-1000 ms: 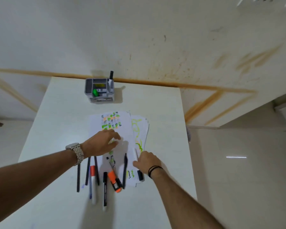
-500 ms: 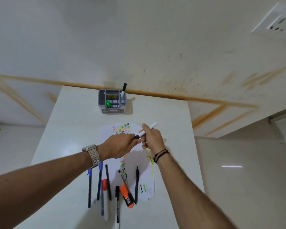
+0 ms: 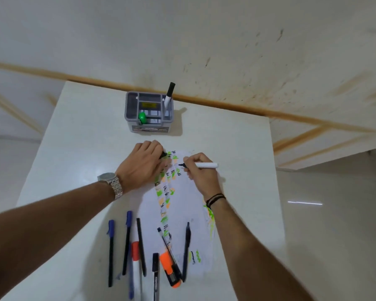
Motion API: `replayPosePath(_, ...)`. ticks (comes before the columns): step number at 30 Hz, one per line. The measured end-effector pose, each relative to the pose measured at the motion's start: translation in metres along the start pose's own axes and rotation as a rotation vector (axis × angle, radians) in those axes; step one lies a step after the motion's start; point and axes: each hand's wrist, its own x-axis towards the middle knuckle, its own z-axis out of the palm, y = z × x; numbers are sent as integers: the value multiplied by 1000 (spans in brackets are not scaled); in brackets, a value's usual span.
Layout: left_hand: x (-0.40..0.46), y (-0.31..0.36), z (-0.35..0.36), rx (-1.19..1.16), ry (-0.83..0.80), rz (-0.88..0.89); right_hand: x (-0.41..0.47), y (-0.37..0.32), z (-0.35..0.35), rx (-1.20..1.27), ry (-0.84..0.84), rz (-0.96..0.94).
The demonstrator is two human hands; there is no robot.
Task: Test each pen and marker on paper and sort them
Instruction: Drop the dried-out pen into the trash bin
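My right hand (image 3: pixel 199 172) grips a white marker (image 3: pixel 205 165) with its black tip down on the paper (image 3: pixel 182 205), which carries rows of green, orange and black test marks. My left hand (image 3: pixel 142 165) rests on the paper's upper left corner and pinches the marker's black cap (image 3: pixel 163 154). Several pens and markers lie in a row near the table's front edge: blue pens (image 3: pixel 111 242), a red-capped marker (image 3: pixel 135 255), an orange highlighter (image 3: pixel 169 268) and black pens (image 3: pixel 186 248).
A grey desk organiser (image 3: pixel 149 127) stands at the back of the white table (image 3: pixel 80 153), holding a green marker (image 3: pixel 142 117) and a black-capped white marker (image 3: pixel 169 94). The wall rises just behind it. The table's right edge drops to the floor.
My hands pulled the cap off the white marker in the air, then came down to the paper. The right hand now presses the tip to the sheet; the left keeps the cap.
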Motion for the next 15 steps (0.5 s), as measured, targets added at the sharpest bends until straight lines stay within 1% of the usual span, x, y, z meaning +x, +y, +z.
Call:
replayPosePath(2, 9, -8, 10, 19, 34, 12, 2, 12, 4, -37, -12, -38)
replayPosePath(4, 11, -10, 16, 16, 57, 2, 3, 18, 4, -56, 17, -40)
replayPosePath(7, 11, -12, 17, -5, 58, -9, 6, 28, -3, -44, 38, -54)
replayPosePath(10, 13, -12, 15, 7, 69, -13, 4, 32, -4, -85, 3, -111)
replayPosePath(15, 13, -10, 15, 18, 68, -31, -1, 36, -4, -144, 17, -157)
